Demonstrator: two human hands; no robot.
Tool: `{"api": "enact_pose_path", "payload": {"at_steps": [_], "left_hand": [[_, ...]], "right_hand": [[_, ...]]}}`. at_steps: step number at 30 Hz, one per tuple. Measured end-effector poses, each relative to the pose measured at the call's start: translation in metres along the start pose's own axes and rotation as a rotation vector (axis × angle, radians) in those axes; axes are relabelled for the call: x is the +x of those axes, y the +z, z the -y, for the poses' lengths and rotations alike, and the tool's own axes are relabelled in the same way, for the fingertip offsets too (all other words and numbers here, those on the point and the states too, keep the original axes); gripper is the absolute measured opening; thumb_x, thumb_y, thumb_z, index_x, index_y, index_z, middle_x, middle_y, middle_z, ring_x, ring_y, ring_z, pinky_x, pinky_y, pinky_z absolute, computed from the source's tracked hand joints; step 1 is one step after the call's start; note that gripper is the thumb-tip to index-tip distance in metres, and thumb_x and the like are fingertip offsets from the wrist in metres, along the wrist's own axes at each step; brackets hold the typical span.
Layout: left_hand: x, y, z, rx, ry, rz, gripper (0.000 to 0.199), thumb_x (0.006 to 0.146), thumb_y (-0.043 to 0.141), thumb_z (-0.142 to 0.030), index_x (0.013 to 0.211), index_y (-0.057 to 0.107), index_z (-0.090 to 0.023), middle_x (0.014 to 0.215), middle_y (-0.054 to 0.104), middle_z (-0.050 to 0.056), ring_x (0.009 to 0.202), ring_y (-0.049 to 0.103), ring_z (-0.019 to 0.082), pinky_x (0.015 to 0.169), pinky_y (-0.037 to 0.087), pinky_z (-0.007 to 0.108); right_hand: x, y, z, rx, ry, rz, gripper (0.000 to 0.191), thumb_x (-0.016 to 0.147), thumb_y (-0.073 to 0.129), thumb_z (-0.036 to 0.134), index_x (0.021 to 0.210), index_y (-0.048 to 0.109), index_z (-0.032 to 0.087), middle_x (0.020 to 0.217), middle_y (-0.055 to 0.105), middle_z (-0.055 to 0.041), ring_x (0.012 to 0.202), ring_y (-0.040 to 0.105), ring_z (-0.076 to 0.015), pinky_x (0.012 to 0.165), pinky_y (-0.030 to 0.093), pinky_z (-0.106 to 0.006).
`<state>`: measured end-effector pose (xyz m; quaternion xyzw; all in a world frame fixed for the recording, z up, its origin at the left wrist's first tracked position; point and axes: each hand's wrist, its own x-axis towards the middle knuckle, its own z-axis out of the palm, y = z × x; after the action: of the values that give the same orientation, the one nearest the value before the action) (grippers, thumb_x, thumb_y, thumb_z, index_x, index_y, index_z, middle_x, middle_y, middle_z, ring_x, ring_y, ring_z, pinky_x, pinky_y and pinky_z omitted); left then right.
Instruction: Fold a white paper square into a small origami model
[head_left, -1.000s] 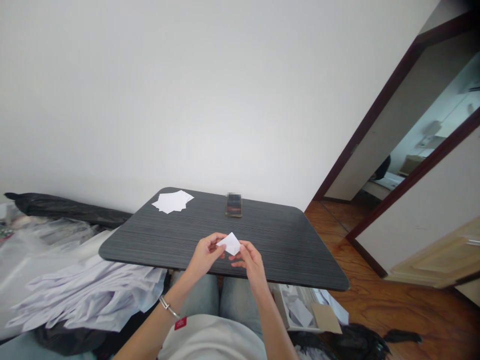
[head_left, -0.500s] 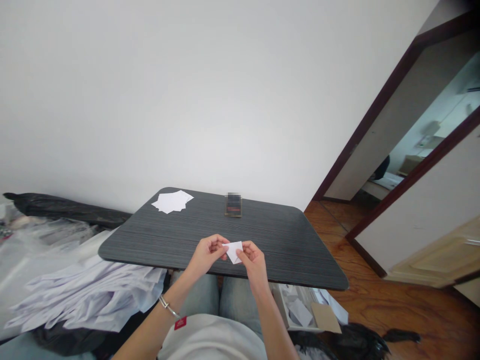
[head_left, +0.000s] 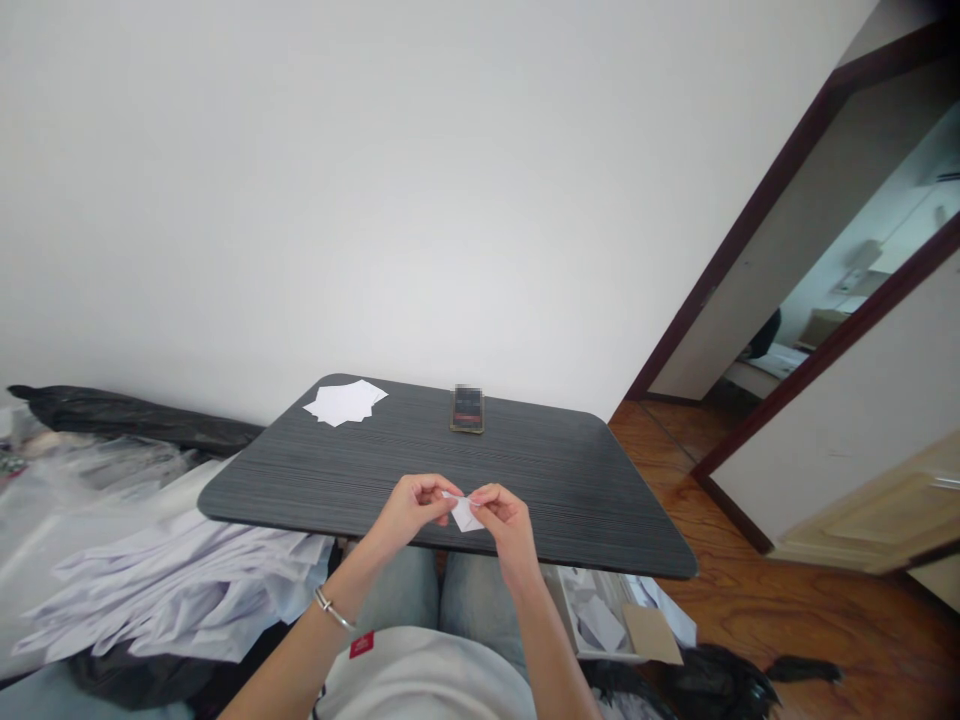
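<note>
**Left hand [head_left: 411, 508] and right hand [head_left: 506, 520] pinch a small folded white paper [head_left: 466, 516] over the near edge of the tabletop [head_left: 577, 500].**

The paper is creased into a compact, pointed shape, held between the fingertips of both hands, which nearly touch; the fingers hide most of its folds. Farther from the hands, a loose stack of flat white sheets [head_left: 343, 402] lies unfolded on the dark, finely grained surface, near a phone [head_left: 467, 409] with a blurred face. Below the right hand, an open cardboard box [head_left: 592, 625] holds more white paper pieces. Left of the left hand, a large heap of limp white paper [head_left: 172, 600] spreads below the tabletop.
</note>
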<state>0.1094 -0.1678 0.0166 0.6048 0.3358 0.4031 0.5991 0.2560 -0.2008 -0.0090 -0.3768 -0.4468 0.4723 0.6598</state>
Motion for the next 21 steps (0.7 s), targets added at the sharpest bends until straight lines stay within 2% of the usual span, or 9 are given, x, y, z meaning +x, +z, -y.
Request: {"api": "enact_pose_path", "payload": {"at_steps": [8,15,21], "left_hand": [[-0.0029,0.0034,-0.0071,-0.082,-0.071,-0.016,0.014,0.060,0.068,-0.022,0.063,0.063,-0.009,0.051,0.058,0.000,0.043,0.051,0.007,0.046,0.043,0.018],[-0.0048,0.0009,-0.0082,-0.137,-0.108,-0.001,0.015,0.061,0.067,-0.023,0.065,0.063,-0.010,0.049,0.055,-0.002,0.044,0.049,0.007,0.045,0.044,0.019],[-0.0039,0.0002,-0.0088,-0.195,-0.059,-0.037,0.030,0.062,0.068,-0.027,0.087,0.060,-0.013,0.053,0.050,-0.005,0.046,0.050,0.006,0.046,0.044,0.017]], "right_hand": [[0.0012,-0.0026,-0.0029,0.044,0.000,0.058,0.006,0.060,0.064,0.016,0.056,0.060,0.016,0.065,0.055,0.0002,0.055,0.048,-0.0100,0.049,0.036,-0.020],[-0.0017,-0.0026,-0.0009,-0.015,-0.094,0.134,0.005,0.064,0.062,0.018,0.059,0.061,0.017,0.056,0.048,0.0024,0.050,0.042,-0.0088,0.045,0.031,-0.020],[-0.0019,-0.0018,-0.0037,-0.090,-0.154,0.088,0.003,0.063,0.063,0.018,0.060,0.063,0.017,0.059,0.050,0.0015,0.053,0.045,-0.0101,0.048,0.034,-0.022]]}}
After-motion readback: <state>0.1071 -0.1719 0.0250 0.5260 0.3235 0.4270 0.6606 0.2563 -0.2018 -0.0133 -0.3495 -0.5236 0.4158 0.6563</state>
